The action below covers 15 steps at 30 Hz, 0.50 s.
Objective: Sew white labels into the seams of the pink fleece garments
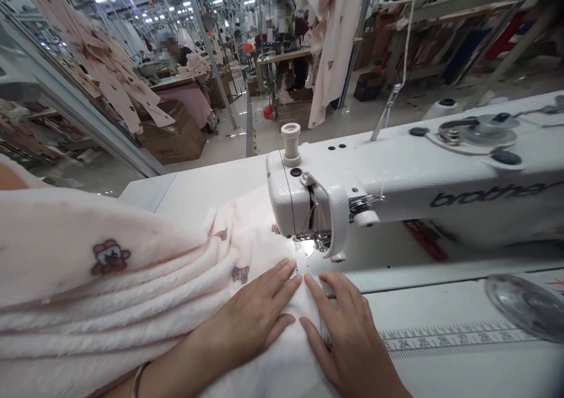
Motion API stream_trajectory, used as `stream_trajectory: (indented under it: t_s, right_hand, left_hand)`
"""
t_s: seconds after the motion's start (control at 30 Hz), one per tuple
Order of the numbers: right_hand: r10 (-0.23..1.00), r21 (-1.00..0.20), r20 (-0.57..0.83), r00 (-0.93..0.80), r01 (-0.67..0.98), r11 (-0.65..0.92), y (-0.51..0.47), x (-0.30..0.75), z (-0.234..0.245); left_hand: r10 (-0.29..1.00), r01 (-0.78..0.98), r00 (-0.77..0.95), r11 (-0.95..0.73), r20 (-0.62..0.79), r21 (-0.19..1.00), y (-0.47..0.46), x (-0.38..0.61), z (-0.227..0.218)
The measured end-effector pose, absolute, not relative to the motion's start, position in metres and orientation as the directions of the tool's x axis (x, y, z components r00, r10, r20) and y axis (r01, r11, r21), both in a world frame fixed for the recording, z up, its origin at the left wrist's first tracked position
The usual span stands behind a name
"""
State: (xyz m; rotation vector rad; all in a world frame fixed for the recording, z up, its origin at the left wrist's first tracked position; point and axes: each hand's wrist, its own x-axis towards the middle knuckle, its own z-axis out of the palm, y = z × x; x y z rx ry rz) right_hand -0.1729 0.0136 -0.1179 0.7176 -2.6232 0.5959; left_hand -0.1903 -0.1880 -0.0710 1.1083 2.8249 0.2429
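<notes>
A thick pale pink fleece fabric (110, 292) printed with small bears lies bunched on the white sewing table and runs under the head of a white sewing machine (396, 174). My left hand (258, 313) presses flat on the fabric just left of the needle and presser foot (308, 246). My right hand (346, 333) lies flat beside it, fingers spread, pinning the fabric's edge in front of the needle. Both hands press down rather than grip.
A printed ruler strip (458, 336) runs along the table (185, 192) at right, with a clear round dish (526, 304) near the edge. Behind the table, pink garments (330, 39) hang from racks, cardboard boxes (174, 136) stand on the floor, and other people sit at sewing stations.
</notes>
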Motion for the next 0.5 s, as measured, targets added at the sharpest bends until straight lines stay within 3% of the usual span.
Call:
stream_trajectory:
  t_s: [0.33,0.5]
  right_hand:
    - [-0.408,-0.309,0.443,-0.798,-0.563,0.766,0.018,-0.174,-0.117]
    - [-0.447,-0.298,0.417,-0.791,-0.584,0.755,0.029,-0.228,-0.106]
  left_hand:
    - [0.678,0.665,-0.735,0.718,0.008,0.206,-0.186,-0.190,-0.072]
    - [0.688,0.680,-0.726,0.718,-0.004,0.148,-0.187,-0.189,-0.078]
